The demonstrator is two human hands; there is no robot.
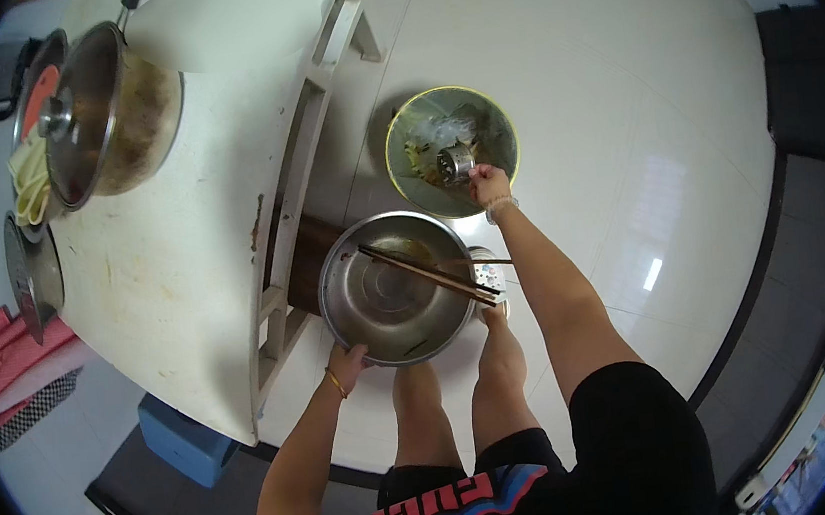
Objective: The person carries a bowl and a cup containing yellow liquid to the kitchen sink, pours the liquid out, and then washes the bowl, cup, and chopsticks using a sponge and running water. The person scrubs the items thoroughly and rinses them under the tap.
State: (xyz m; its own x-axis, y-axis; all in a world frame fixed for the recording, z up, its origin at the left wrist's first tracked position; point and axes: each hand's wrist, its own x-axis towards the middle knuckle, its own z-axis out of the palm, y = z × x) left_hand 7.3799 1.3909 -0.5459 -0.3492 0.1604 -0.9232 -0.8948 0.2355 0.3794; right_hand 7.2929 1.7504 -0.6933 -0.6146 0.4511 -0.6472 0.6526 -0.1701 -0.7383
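My left hand (348,366) grips the near rim of a wide stainless-steel basin (386,298), tilted in front of my legs. Several wooden chopsticks (429,274) lie across the basin, their ends jutting past its right rim. A little yellowish liquid shows inside. My right hand (491,186) is over a round bin (405,183) with a yellow rim, holding a small perforated metal strainer (456,164) whose open end faces left. Below the strainer, the bin holds crumpled clear plastic (455,128) and food scraps (417,155).
Along the left runs a white table (151,285) with a worn edge. On it stand a glass-lidded pot (142,120) and a smaller lidded metal pot (45,273). A blue stool (183,440) sits by the table's near end. Pale tiled floor (580,127) extends to the right, bordered by dark tiles.
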